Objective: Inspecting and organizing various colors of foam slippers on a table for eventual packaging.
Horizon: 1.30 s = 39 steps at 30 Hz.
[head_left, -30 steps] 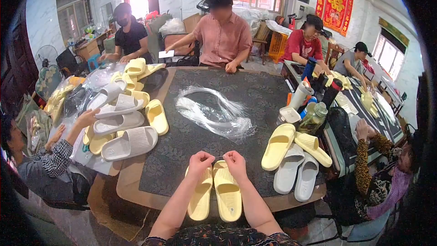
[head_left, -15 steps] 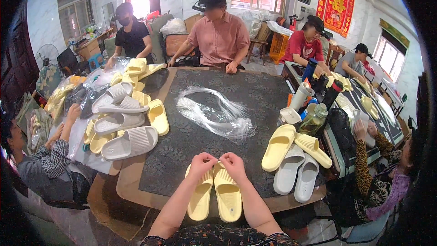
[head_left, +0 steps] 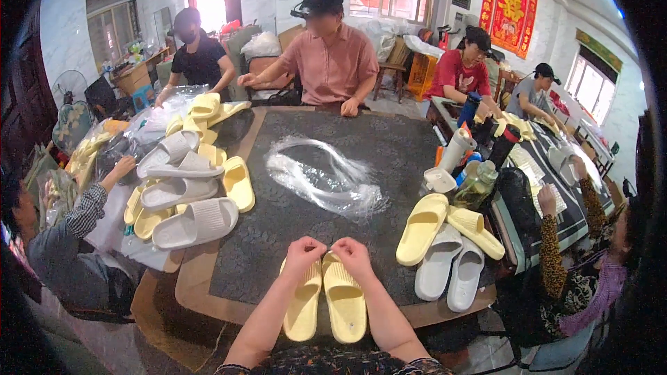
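At the near table edge lies a pair of yellow slippers, the left slipper point(head_left: 303, 311) and the right slipper point(head_left: 346, 311) side by side, with open heels toward me. My left hand point(head_left: 304, 257) is over the strap of the left one, fingertips pinched together. Over the other strap, my right hand point(head_left: 350, 258) makes a like pinch, almost meeting the left. Whatever sits between the fingertips is too small to make out. Beyond the hands, a loose bundle of clear thin plastic strands point(head_left: 351, 199) rests on the dark patterned tabletop point(head_left: 260, 246).
A grey slipper point(head_left: 196, 224) fronts a pile of grey and yellow ones at left. Another yellow slipper point(head_left: 422, 229) lies with more at right. Behind those stand a white cup point(head_left: 440, 180), a clear jar point(head_left: 477, 186) and bottles. Several people work around the tables.
My hands stay pinched over the slipper straps, with little shift. Across the table, the person in pink has lifted one hand. At right, a co-worker's hand has moved a grey slipper farther away.
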{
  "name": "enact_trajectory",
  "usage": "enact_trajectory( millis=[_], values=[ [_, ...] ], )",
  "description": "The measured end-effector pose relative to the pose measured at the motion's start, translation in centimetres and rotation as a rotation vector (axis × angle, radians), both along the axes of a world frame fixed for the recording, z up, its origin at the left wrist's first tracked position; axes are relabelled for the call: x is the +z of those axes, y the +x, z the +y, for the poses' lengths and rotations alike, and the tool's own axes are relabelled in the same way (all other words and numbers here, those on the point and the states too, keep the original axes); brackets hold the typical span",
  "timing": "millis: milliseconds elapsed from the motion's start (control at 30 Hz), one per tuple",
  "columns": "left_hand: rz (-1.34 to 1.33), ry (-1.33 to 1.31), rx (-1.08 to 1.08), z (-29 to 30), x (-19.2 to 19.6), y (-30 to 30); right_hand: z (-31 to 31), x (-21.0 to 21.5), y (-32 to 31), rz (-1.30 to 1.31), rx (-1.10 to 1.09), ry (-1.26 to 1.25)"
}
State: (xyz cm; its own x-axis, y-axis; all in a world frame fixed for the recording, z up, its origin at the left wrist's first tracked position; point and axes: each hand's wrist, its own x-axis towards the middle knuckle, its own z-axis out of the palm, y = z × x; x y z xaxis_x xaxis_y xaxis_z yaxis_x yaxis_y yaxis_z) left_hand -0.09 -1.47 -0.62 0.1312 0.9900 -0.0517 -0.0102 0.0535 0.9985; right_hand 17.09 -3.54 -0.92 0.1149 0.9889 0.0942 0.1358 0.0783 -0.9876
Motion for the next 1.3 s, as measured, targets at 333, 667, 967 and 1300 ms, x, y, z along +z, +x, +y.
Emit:
enact_trajectory(
  millis=[333, 667, 967, 1300],
  values=[
    [0.104, 0.093, -0.003, 0.3, -0.2, 0.1, 0.3, -0.7, -0.1, -0.012, 0.05, -0.025],
    [0.134, 0.133, -0.003, 0.4, -0.7, -0.7, 0.0, 0.8, -0.7, -0.115, 0.127, 0.041],
    [0.138, 0.084, -0.003, 0.5, -0.7, -0.1, 0.2, -0.3, 0.2, -0.037, 0.052, -0.017],
    [0.119, 0.048, 0.009, 0.0, 0.2, -0.3, 0.1, 0.0, -0.3, 0.014, 0.047, -0.007]
  ],
)
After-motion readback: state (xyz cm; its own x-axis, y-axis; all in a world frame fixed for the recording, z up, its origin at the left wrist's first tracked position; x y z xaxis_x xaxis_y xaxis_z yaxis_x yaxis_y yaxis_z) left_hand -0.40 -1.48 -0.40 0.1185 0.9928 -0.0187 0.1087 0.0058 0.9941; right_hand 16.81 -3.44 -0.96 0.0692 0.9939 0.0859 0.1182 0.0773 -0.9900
